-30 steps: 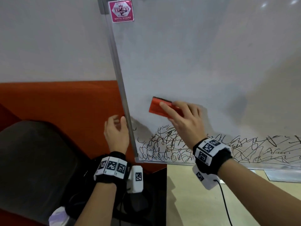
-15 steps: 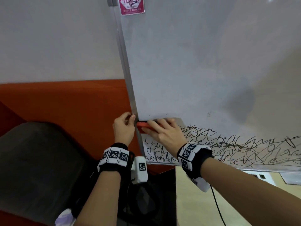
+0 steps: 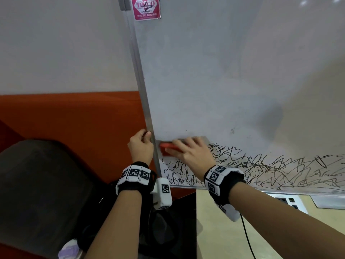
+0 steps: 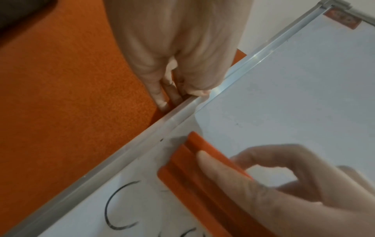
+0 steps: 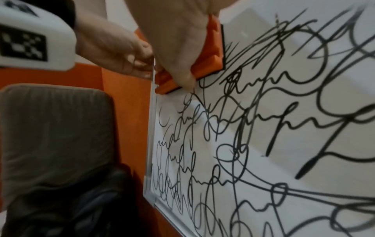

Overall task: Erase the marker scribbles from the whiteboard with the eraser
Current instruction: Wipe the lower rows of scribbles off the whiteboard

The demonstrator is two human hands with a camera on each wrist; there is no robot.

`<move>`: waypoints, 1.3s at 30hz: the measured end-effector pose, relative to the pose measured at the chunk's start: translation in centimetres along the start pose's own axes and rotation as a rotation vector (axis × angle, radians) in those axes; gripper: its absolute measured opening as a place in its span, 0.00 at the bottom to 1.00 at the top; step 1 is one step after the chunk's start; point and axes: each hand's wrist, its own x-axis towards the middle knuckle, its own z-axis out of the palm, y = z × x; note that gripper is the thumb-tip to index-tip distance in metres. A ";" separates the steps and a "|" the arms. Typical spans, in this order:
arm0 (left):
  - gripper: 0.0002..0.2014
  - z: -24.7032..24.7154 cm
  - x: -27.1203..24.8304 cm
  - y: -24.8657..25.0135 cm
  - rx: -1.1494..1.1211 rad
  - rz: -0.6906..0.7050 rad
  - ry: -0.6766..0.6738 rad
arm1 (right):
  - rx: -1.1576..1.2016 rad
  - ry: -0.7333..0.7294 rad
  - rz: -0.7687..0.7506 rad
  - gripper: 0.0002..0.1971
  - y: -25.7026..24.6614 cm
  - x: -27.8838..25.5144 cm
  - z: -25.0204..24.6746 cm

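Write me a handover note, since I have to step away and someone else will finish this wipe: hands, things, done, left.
Left hand: grips the whiteboard's metal left frame edge, steadying it.
Right hand: fingers hold the orange plastic eraser against the grey-white whiteboard, right by that left edge.
Done: the upper board is wiped, with a faint grey haze.
Left: the band of black marker scribbles along the bottom, running from the left corner to the picture's right edge. The eraser sits at its top left.

one white metal-framed whiteboard (image 3: pixel 214 71), one orange plastic block eraser (image 3: pixel 168 147), two bare hands, two black-and-white patterned wristbands, one pink sticker (image 3: pixel 146 8), one grey cushion (image 3: pixel 37 184).
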 end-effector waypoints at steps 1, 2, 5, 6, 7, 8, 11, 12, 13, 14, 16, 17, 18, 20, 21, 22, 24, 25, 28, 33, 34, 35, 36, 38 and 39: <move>0.08 -0.1 0.1 0.1 -0.001 0.001 -0.001 | 0.002 -0.038 -0.036 0.28 0.0 -0.2 -0.1; 0.08 -0.2 0.1 0.1 0.000 -0.001 -0.006 | 0.014 -0.032 -0.011 0.28 0.3 -0.1 -0.5; 0.09 -0.3 0.1 0.4 -0.001 -0.013 -0.009 | 0.007 0.145 0.233 0.28 1.2 0.5 -1.2; 0.10 -0.2 0.0 0.5 -0.007 -0.030 -0.003 | -0.004 0.164 0.255 0.29 1.3 0.5 -1.2; 0.10 0.0 -0.2 0.6 -0.009 -0.040 0.006 | -0.006 0.147 0.214 0.31 1.3 0.3 -1.2; 0.10 0.0 -0.3 0.7 -0.004 -0.044 0.012 | -0.002 0.106 0.138 0.33 1.4 -0.1 -1.1; 0.07 0.2 -0.6 1.0 0.053 -0.016 -0.005 | -0.014 0.049 0.032 0.32 2.4 -0.6 -1.7; 0.06 0.4 -0.8 1.1 0.086 -0.005 -0.009 | -0.017 0.089 0.088 0.31 3.0 -0.5 -2.1; 0.06 0.7 -0.9 1.1 0.112 0.000 -0.010 | -0.019 0.140 0.171 0.29 3.5 -0.4 -2.4; 0.06 0.9 -1.0 1.1 0.124 0.000 -0.008 | -0.021 0.180 0.250 0.29 3.8 -0.4 -2.8; 0.08 1.4 -1.1 1.1 0.132 0.002 0.006 | -0.031 0.190 0.270 0.29 3.8 -0.8 -2.8; 0.09 1.6 -1.2 1.1 0.134 0.006 0.008 | -0.022 0.147 0.213 0.29 3.7 -1.1 -2.6; 0.09 1.7 -1.2 1.0 0.135 0.010 0.008 | -0.002 0.086 0.138 0.30 3.6 -1.4 -2.4; 0.10 1.6 -1.2 0.9 0.138 0.018 0.006 | 0.026 0.021 0.060 0.31 3.9 -1.7 -2.4; 0.10 1.6 -1.1 0.8 0.143 0.029 0.006 | 0.023 0.043 0.082 0.31 4.3 -1.8 -2.5; 0.10 1.5 -1.1 0.8 0.147 0.039 0.005 | 0.009 0.084 0.138 0.30 4.7 -2.1 -2.5; 0.10 1.5 -1.2 0.8 0.155 0.053 0.003 | -0.015 0.133 0.221 0.32 4.9 -3.3 -2.2; 0.10 1.5 -1.3 0.9 0.167 0.052 -0.001 | -0.019 0.114 0.202 0.34 4.7 -4.1 -1.8; 0.13 1.2 -1.5 1.1 0.234 0.050 -0.043 | -0.037 0.031 0.088 0.34 4.1 -6.2 -0.7; 0.15 1.0 -1.8 0.7 0.224 0.020 -0.108 | -0.074 0.122 0.211 0.30 3.3 -6.5 0.4; 0.15 1.1 -2.1 0.5 0.212 0.010 -0.119 | -0.064 0.087 0.173 0.32 3.0 -6.7 0.7; 0.14 1.3 -2.3 0.3 0.204 0.000 -0.126 | -0.057 0.055 0.136 0.34 2.9 -6.7 1.0; 0.14 1.4 -2.5 0.1 0.196 -0.007 -0.128 | -0.053 0.042 0.114 0.34 2.9 -6.7 1.0; 0.15 1.7 -2.5 -0.2 0.209 -0.017 -0.122 | -0.046 0.106 0.119 0.30 3.3 -6.2 0.5; 0.16 1.8 -2.3 -0.3 0.225 -0.027 -0.119 | -0.050 0.155 0.150 0.28 3.7 -5.8 0.2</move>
